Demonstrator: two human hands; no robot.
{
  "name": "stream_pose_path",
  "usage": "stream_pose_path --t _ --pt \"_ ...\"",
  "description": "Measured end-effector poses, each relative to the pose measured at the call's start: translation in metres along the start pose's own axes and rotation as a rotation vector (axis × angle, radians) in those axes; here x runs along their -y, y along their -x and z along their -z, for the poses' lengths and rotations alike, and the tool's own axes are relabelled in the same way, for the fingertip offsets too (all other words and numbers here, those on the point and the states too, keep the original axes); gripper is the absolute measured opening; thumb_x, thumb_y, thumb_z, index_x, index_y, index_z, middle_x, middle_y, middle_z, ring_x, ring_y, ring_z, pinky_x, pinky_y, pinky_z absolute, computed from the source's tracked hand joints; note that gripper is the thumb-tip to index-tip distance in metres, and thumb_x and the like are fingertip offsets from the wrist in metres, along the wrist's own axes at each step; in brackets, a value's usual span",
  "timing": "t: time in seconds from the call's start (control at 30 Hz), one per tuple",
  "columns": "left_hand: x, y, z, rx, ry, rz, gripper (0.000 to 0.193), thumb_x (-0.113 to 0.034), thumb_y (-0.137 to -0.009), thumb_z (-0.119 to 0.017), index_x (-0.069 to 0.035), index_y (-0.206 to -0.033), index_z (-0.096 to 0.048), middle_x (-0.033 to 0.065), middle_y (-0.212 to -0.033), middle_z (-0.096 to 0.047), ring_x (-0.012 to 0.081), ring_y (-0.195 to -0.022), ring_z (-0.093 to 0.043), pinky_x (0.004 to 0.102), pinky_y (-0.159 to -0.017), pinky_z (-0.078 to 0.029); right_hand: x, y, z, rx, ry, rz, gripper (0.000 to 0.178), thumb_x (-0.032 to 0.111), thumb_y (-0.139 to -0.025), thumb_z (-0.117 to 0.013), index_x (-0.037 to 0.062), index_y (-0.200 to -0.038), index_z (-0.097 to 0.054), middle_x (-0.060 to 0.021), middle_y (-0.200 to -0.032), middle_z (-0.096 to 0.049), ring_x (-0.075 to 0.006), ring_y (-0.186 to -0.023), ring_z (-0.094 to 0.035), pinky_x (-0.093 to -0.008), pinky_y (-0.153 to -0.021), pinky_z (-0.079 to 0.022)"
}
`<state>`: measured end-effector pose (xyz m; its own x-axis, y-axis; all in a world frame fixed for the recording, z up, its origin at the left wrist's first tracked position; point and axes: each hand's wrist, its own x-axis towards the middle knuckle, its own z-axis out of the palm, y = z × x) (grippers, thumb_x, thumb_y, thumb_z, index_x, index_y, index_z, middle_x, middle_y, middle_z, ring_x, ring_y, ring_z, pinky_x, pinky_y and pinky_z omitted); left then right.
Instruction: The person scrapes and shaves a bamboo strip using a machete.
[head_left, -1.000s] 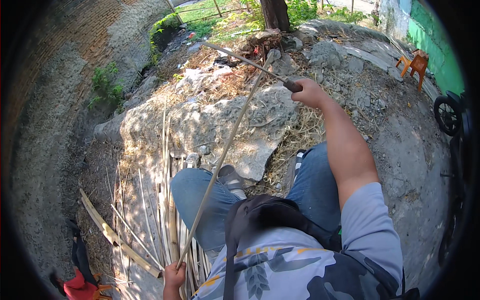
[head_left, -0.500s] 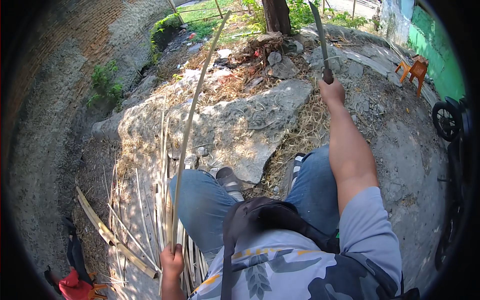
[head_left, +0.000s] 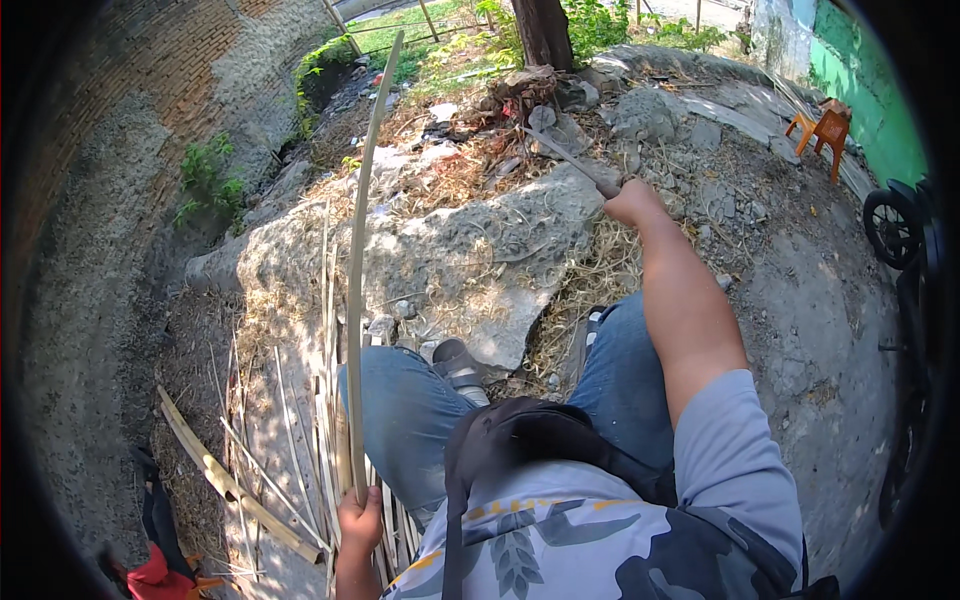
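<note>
The left hand [head_left: 360, 520] is closed round the lower end of a long, thin, tan bamboo-like strip [head_left: 357, 270], its axis running toward 12 o'clock. From the right hand [head_left: 634, 202], clenched on a long, grey-bladed metal knife [head_left: 566, 157] aimed toward 10 o'clock, it lies at 9, well apart.

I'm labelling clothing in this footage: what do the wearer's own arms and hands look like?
The left hand and right hand are ungloved, with no watch or bracelet visible. The right arm wears a short, pale grey-blue sleeve; the left sleeve can't be made out.
</note>
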<state>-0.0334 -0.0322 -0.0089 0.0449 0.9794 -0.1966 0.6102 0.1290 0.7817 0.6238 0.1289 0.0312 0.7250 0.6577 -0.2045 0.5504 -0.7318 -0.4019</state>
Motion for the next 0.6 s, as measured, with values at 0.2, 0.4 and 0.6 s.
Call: stream_pose_path --t 0.2,0.4,0.6 --pt "0.015 -0.004 -0.007 0.043 0.111 0.040 0.042 -0.044 -0.105 -0.057 -0.010 -0.081 -0.053 -0.0061 -0.061 -0.042 0.0067 -0.052 -0.038 0.0274 -0.047 -0.030 -0.021 -0.033 -0.013 -0.088 -0.305 0.001 0.048 0.037 -0.078 -0.077 -0.0027 -0.105 -0.072 -0.0161 -0.087 -0.074 -0.0282 -0.083 -0.073 -0.0419 -0.075 -0.054" --pt "-0.016 -0.015 -0.007 0.442 0.527 0.228 0.041 -0.045 -0.108 -0.049 -0.009 -0.089 -0.053 -0.0048 -0.067 -0.041 0.0082 -0.056 -0.039 0.0254 -0.050 -0.034 0.030 0.013 0.012 -0.235 -0.481 0.402 0.044 0.039 -0.080 -0.075 0.0048 -0.107 -0.072 -0.0178 -0.095 -0.073 -0.0356 -0.089 -0.071 -0.0462 -0.078 -0.053" --pt "-0.076 -0.043 -0.022 0.664 0.451 0.198 0.042 -0.045 -0.110 -0.045 -0.010 -0.087 -0.050 -0.0043 -0.068 -0.041 0.0080 -0.056 -0.038 0.0255 -0.050 -0.033 0.060 0.072 0.024 -0.277 -0.345 0.780 0.032 0.032 -0.080 -0.076 0.0058 -0.097 -0.068 -0.0157 -0.079 -0.067 -0.0342 -0.075 -0.066 -0.0442 -0.069 -0.050"
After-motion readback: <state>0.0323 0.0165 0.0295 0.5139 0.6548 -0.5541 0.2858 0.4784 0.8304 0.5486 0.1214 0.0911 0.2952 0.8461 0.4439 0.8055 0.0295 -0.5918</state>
